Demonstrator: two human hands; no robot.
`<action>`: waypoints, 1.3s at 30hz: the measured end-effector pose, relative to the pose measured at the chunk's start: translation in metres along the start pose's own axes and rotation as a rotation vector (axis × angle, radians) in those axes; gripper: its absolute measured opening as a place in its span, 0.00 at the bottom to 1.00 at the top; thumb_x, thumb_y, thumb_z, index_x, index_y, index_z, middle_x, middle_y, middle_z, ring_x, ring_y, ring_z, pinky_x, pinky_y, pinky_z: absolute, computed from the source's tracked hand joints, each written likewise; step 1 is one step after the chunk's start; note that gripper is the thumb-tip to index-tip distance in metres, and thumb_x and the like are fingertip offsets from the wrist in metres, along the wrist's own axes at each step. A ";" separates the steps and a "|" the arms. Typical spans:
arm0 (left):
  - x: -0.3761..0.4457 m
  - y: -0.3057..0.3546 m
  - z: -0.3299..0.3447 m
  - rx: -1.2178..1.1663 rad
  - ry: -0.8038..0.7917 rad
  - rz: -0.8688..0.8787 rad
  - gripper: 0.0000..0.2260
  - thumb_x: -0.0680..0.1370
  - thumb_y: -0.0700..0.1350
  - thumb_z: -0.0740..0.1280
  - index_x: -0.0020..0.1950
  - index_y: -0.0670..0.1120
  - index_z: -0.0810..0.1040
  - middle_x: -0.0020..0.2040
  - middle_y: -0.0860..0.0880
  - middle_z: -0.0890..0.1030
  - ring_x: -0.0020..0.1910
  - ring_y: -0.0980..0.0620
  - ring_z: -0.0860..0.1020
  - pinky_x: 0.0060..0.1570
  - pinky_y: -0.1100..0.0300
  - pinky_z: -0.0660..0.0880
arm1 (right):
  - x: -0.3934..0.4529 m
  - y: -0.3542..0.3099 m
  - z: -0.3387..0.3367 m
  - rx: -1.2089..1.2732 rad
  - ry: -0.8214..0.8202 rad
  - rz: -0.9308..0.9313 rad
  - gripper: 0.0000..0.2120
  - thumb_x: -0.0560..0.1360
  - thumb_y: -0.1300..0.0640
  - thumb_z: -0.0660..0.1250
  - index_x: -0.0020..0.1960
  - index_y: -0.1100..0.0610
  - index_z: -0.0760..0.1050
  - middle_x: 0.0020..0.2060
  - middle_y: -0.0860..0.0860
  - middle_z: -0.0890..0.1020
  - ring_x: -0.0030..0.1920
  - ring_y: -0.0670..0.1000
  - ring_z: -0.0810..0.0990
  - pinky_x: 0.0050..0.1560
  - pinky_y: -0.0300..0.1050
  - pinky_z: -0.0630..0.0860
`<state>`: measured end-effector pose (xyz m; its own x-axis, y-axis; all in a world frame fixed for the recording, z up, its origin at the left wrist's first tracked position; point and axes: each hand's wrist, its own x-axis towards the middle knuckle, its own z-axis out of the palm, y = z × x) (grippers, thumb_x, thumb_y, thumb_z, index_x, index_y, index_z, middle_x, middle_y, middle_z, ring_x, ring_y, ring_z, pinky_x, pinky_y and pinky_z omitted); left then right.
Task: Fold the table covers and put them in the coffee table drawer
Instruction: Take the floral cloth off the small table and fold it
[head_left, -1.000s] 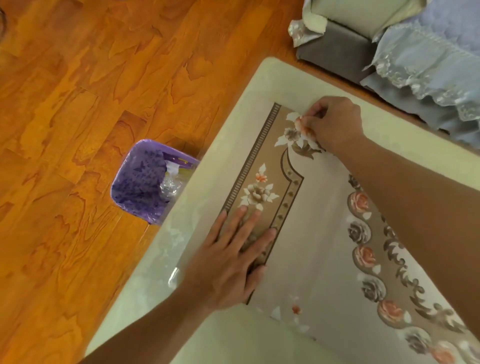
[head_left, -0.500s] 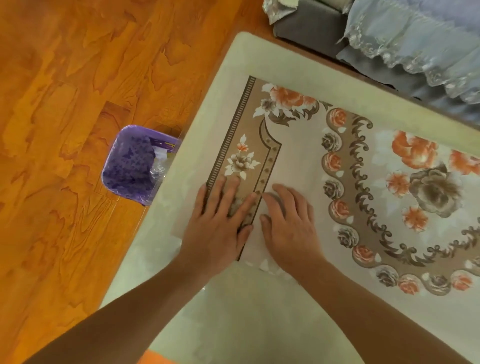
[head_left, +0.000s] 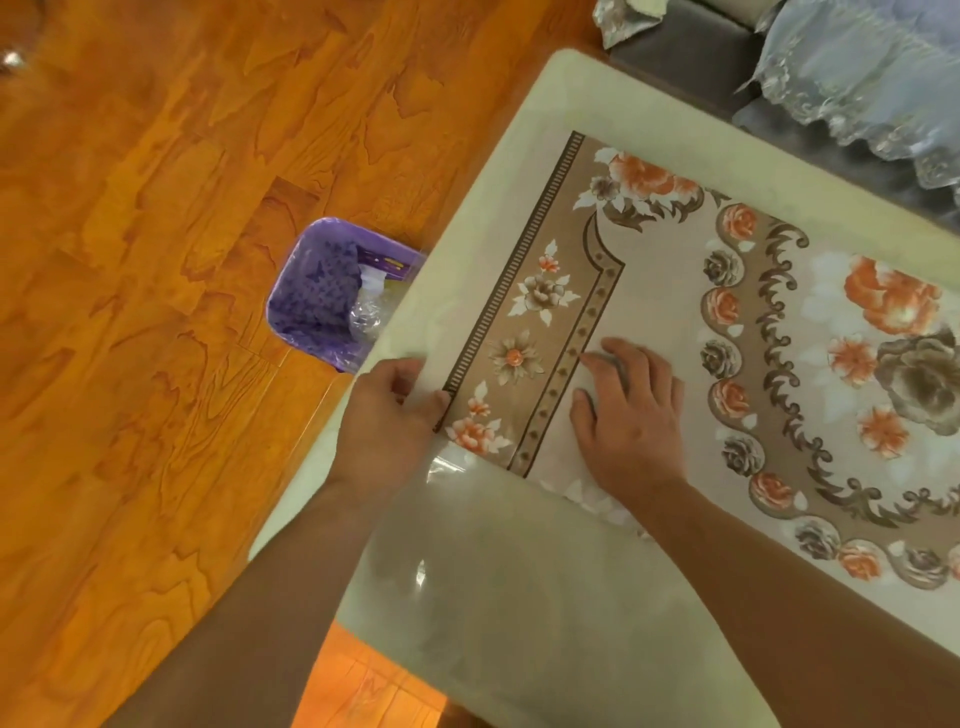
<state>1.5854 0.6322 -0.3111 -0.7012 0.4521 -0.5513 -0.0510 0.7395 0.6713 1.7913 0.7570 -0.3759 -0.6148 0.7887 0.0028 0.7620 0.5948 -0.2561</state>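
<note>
Left hand pinches the near corner of the flowered table cover, thumb on top, while the right hand lies flat and relaxed on it just beside. The cover lies spread on the pale table; beyond its edge, a purple bin stands on the wood floor.

a home, most likely a living room; the floor is warm orange wood laid in boards; a low pale table carries a floral table cover printed with orange and brown roses inside a brown border; a small purple waste bin lined with a plastic bag stands on the floor just beside the table's edge; at the top right a grey upholstered sofa sits near the table, draped with a pale blue lace-edged throw
</note>
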 end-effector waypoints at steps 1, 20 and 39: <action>-0.001 -0.002 -0.005 0.003 -0.003 0.008 0.19 0.76 0.45 0.75 0.65 0.53 0.75 0.49 0.55 0.80 0.48 0.60 0.79 0.48 0.64 0.75 | 0.000 0.000 0.000 -0.003 0.006 -0.003 0.18 0.79 0.52 0.65 0.67 0.56 0.74 0.68 0.55 0.72 0.68 0.59 0.67 0.65 0.58 0.66; 0.043 0.022 -0.037 0.548 -0.569 0.227 0.08 0.82 0.55 0.64 0.45 0.57 0.77 0.47 0.57 0.82 0.52 0.52 0.79 0.57 0.56 0.72 | -0.001 -0.001 0.006 0.015 0.052 -0.014 0.18 0.78 0.55 0.67 0.66 0.58 0.74 0.67 0.56 0.72 0.66 0.61 0.69 0.64 0.59 0.67; 0.018 0.000 -0.054 0.466 -0.798 0.466 0.13 0.84 0.43 0.63 0.56 0.64 0.73 0.47 0.74 0.79 0.41 0.53 0.81 0.41 0.70 0.75 | 0.001 -0.001 -0.007 0.051 -0.085 0.011 0.19 0.80 0.53 0.66 0.69 0.56 0.72 0.70 0.54 0.69 0.69 0.58 0.66 0.67 0.57 0.66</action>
<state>1.5342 0.6136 -0.2949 0.1038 0.8165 -0.5679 0.5043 0.4489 0.7377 1.7912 0.7577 -0.3691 -0.6234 0.7776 -0.0817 0.7584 0.5760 -0.3050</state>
